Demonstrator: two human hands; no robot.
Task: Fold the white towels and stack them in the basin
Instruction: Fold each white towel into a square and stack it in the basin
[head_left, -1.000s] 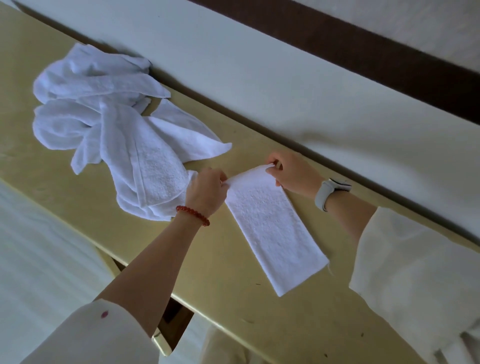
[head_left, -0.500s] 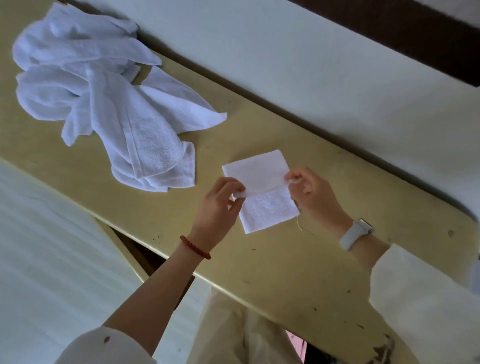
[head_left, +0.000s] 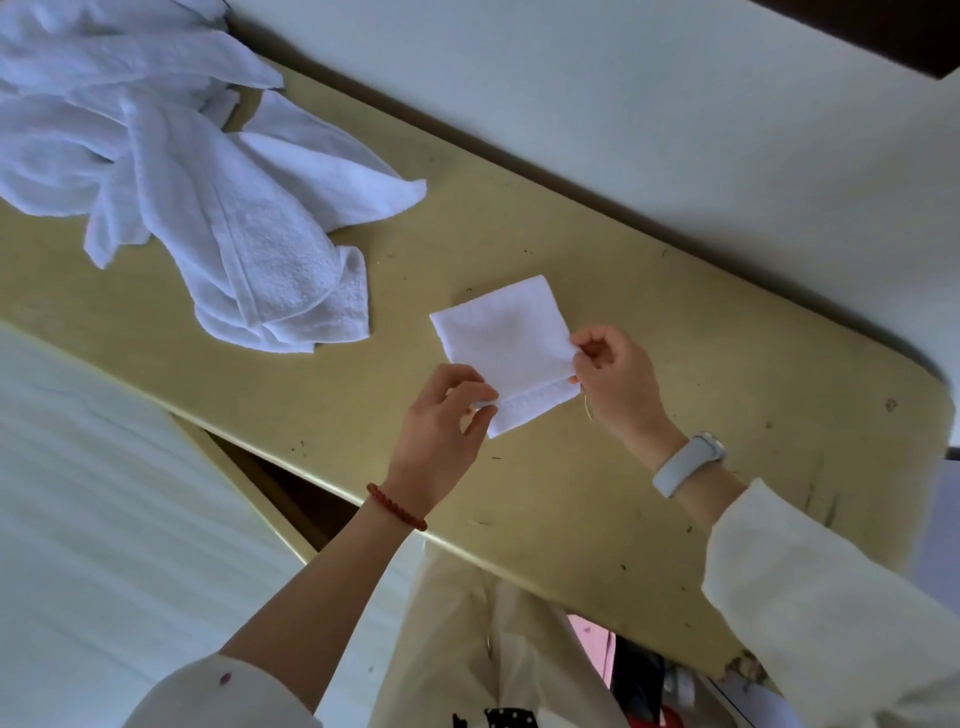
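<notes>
A small white towel (head_left: 506, 345) lies folded into a rough square on the yellow table (head_left: 675, 415). My left hand (head_left: 441, 426) pinches its near left corner between thumb and fingers. My right hand (head_left: 613, 374) pinches the near right corner of the top layer. The top layer's hemmed edge sits just short of the lower layer's near edge. A loose heap of unfolded white towels (head_left: 171, 171) lies at the table's far left. No basin is in view.
A pale wall (head_left: 675, 130) runs along the table's far edge. A white surface (head_left: 104, 519) lies left of the table's near edge. The table's rounded end is at the right.
The long strip was folded in half toward me. Both hands brought the far end down onto the near end and now hold the near corners. The view shifted so the heap sits further left.
</notes>
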